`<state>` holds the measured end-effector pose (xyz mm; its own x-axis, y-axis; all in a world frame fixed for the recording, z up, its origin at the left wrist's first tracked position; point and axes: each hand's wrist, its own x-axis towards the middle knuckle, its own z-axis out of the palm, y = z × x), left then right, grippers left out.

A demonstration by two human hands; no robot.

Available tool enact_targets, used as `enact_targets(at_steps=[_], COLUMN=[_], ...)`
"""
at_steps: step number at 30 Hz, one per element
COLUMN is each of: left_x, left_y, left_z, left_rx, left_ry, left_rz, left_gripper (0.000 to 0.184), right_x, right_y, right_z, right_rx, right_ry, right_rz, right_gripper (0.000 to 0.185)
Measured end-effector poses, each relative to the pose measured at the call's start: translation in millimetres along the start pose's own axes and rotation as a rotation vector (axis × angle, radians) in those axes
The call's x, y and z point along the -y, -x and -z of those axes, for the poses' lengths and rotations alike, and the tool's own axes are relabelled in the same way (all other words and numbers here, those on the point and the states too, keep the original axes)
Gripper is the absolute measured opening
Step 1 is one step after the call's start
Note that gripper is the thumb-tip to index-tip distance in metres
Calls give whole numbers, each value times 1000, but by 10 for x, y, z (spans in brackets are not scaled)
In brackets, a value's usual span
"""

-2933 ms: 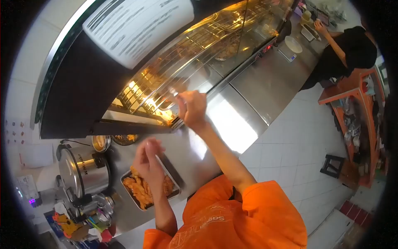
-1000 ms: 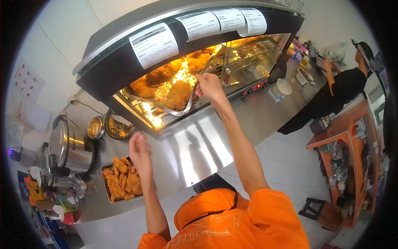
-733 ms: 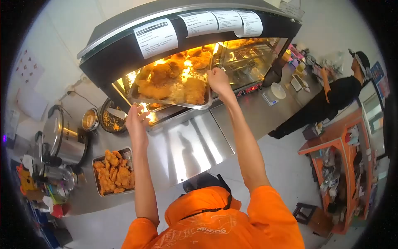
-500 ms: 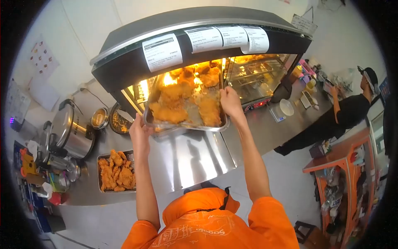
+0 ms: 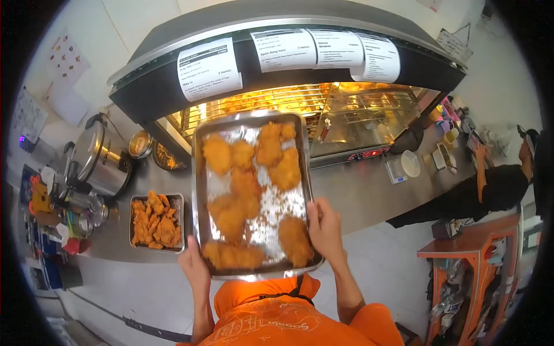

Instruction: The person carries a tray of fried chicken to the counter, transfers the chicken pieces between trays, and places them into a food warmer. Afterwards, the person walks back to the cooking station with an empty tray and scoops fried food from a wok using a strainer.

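Observation:
Between my hands is a metal tray with several pieces of fried chicken spread over its greasy bottom. My left hand grips the tray's near left edge, and my right hand is closed round its right edge, thumb on the rim. The tray is in front of the food warmer, whose lit wire racks show behind it. On the counter to the left, a smaller tray is heaped with fried chicken.
Paper order slips hang on the warmer's front. A large pot and a bowl stand at left. Beyond the warmer are a scale and a person in dark clothes. An orange shelf stands lower right.
Both hands have drawn the tray out of the warmer toward my body. It now shows whole from above, and the warmer's racks behind it have come into view.

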<state>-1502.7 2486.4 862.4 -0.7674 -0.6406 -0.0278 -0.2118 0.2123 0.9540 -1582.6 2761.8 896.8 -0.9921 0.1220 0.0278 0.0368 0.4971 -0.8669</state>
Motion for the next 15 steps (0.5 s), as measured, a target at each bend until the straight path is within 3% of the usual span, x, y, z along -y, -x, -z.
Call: enact_targets(at_steps=[9, 15], left_x=[960, 1838], left_y=[706, 276], left_z=[336, 115], left_rx=[57, 182], left_ry=[-106, -398], left_rz=[271, 156], left_gripper=[55, 58], right_x=[-790, -1662], right_y=[352, 456], right_z=[-538, -1133], right_rx=[239, 202], right_ry=[-4, 24], right_rz=[-73, -104], right_gripper=[21, 31])
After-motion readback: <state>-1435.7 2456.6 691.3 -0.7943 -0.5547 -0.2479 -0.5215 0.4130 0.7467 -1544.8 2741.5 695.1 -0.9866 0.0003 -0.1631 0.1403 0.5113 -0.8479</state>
